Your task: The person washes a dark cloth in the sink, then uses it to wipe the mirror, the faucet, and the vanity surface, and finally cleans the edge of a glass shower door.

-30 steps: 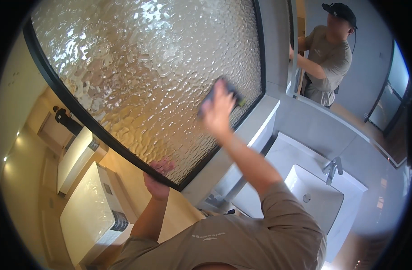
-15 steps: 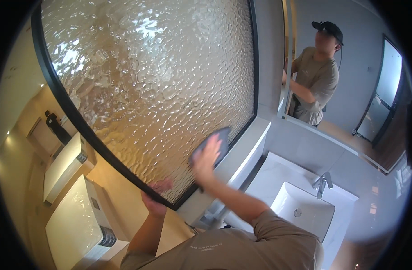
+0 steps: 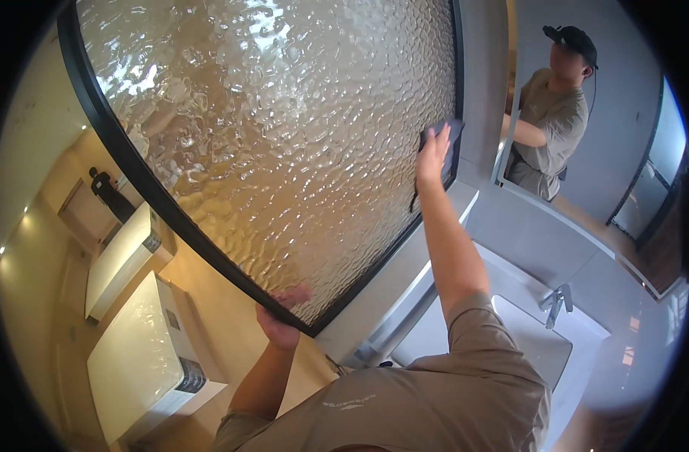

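A large textured glass panel (image 3: 284, 128) in a black frame (image 3: 156, 203) fills the upper middle. My right hand (image 3: 432, 154) presses a dark cloth (image 3: 451, 143) flat against the glass near the frame's right edge. My left hand (image 3: 279, 322) grips the frame's lower edge, thumb on the near side and fingers seen blurred through the glass.
A white basin (image 3: 536, 346) with a chrome tap (image 3: 555, 301) sits at lower right. Above it a wall mirror (image 3: 585, 135) reflects a person in a dark cap. Beyond the glass at left, white cabinets (image 3: 134, 354) stand in a warm-lit room.
My right hand with the cloth has moved up and right across the glass to the frame's right edge. My left hand stays on the lower frame edge.
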{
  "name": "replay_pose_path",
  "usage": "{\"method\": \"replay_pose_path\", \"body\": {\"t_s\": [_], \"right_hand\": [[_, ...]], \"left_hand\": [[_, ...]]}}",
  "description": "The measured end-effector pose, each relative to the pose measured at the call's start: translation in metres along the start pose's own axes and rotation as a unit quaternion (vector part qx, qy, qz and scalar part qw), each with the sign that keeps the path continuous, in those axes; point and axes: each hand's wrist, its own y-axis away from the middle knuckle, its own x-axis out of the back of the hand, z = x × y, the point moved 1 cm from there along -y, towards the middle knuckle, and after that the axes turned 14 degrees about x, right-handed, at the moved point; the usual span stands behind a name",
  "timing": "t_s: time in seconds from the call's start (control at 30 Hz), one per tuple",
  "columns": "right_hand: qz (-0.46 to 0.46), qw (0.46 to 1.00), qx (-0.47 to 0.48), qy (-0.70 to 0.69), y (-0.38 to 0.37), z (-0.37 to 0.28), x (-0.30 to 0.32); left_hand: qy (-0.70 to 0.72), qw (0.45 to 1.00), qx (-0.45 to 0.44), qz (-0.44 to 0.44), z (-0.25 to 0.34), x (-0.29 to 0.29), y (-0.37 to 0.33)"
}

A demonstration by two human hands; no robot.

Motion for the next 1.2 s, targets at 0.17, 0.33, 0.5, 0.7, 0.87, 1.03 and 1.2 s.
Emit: {"method": "replay_pose_path", "body": {"t_s": [0.17, 0.33, 0.5, 0.7, 0.87, 1.03, 1.2], "right_hand": [[-0.126, 0.956, 0.261, 0.051, 0.203, -0.107, -0.010], [-0.469, 0.832, 0.294, 0.041, 0.291, -0.183, 0.022], [-0.161, 0.955, 0.247, 0.011, 0.143, -0.186, -0.011], [-0.014, 0.989, 0.144, -0.007, -0.002, -0.172, -0.013], [-0.094, 0.983, 0.154, 0.010, 0.115, -0.191, -0.017], [-0.367, 0.906, 0.209, -0.039, 0.270, -0.222, 0.003], [-0.168, 0.973, 0.160, -0.005, 0.123, -0.173, -0.011]], "left_hand": [[0.024, 0.999, 0.031, -0.024, 0.007, -0.003, 0.002], [-0.085, 0.994, -0.001, 0.074, -0.011, 0.027, 0.023], [0.061, 0.997, -0.018, -0.041, -0.007, 0.006, 0.006], [0.013, 1.000, -0.009, -0.003, -0.006, -0.004, 0.003], [0.003, 1.000, -0.022, -0.002, -0.017, 0.017, 0.010], [0.064, 0.987, -0.005, 0.144, -0.037, 0.025, 0.016], [0.003, 0.999, 0.028, -0.037, 0.003, 0.011, 0.011]]}}
